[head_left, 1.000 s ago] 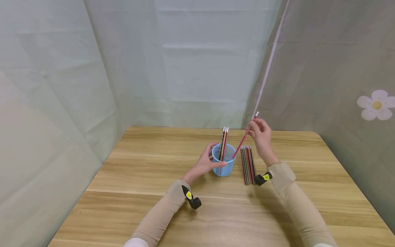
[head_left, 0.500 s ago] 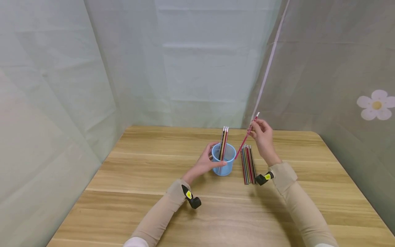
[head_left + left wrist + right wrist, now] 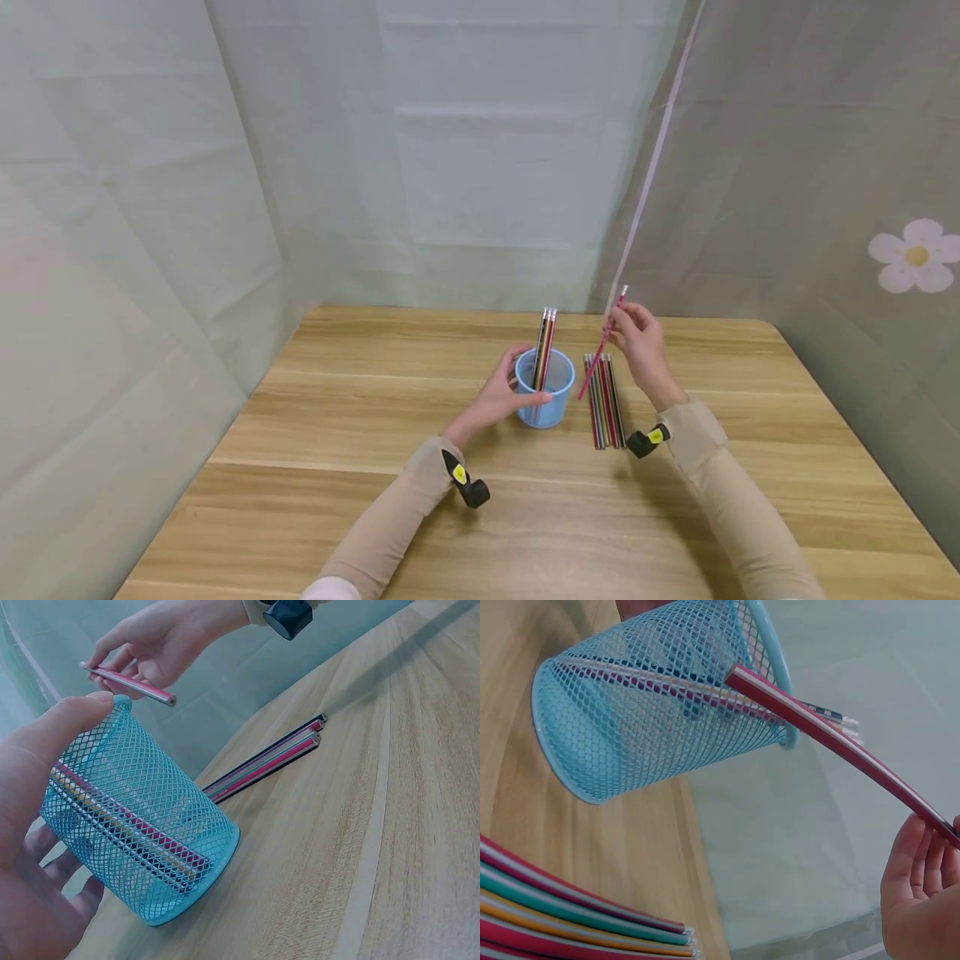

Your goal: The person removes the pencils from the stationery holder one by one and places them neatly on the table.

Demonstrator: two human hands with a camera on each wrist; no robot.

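Note:
A light blue mesh pencil cup (image 3: 551,414) stands upright on the table, and my left hand (image 3: 501,395) grips it from the left, thumb along the front near the rim. Several pencils (image 3: 546,337) lean inside it, eraser ends up. My right hand (image 3: 640,337) pinches a red striped pencil (image 3: 597,357) near its eraser end, slanting down to the left. In the head view that pencil's lower end is just right of the cup; the right wrist view shows the pencil (image 3: 832,739) overlapping the cup's rim. A row of loose pencils (image 3: 604,404) lies right of the cup.
The wooden table (image 3: 337,517) has its back edge near a hanging cloth (image 3: 495,167). Another cloth with a flower print (image 3: 917,255) hangs on the right. Each wrist wears a small black camera, the right one (image 3: 643,442) close to the loose pencils.
My right hand and the red pencil have come down a little; the pencil's lower end has shifted right, from over the cup's rim to beside the cup. My left hand and the cup stay put.

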